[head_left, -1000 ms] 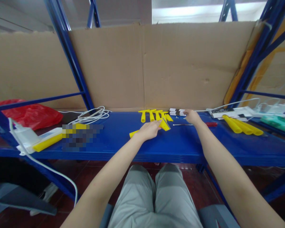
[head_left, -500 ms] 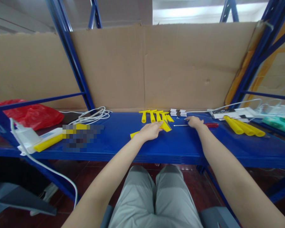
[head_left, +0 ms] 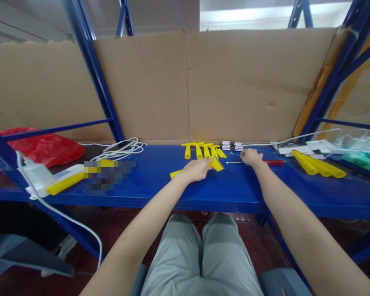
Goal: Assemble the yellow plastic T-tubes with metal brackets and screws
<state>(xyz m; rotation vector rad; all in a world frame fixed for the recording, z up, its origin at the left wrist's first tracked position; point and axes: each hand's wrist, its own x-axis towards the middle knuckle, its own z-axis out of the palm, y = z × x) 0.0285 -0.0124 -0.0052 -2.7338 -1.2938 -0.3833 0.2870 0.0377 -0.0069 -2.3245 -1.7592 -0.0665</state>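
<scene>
My left hand point(head_left: 197, 170) is wrapped round a yellow T-shaped scraper point(head_left: 216, 164), which lies along the blue tabletop. Its wide head with a clear edge points right, and its handle end shows left of the wrist. My right hand point(head_left: 250, 156) rests on the table with its fingertips pinched together; whatever they hold is too small or hidden to tell. Beneath that hand lies a screwdriver with a red handle point(head_left: 275, 163), its metal shaft pointing left. Small screws point(head_left: 231, 152) lie just left of the right fingertips. Several yellow T-shaped scrapers point(head_left: 199, 151) stand in a row behind my left hand.
A stack of small white pieces point(head_left: 232, 146) sits at the back. Yellow tubes point(head_left: 319, 164) and white packaging lie on the right. White cable point(head_left: 123, 149), a red plastic bag point(head_left: 43, 150) and a white power adapter point(head_left: 40, 174) are on the left. Cardboard point(head_left: 188, 86) walls the back.
My right fingers have curled in and closed at the fingertips, near the same spot. My left hand and the scraper stay as they were. The view has shifted slightly.
</scene>
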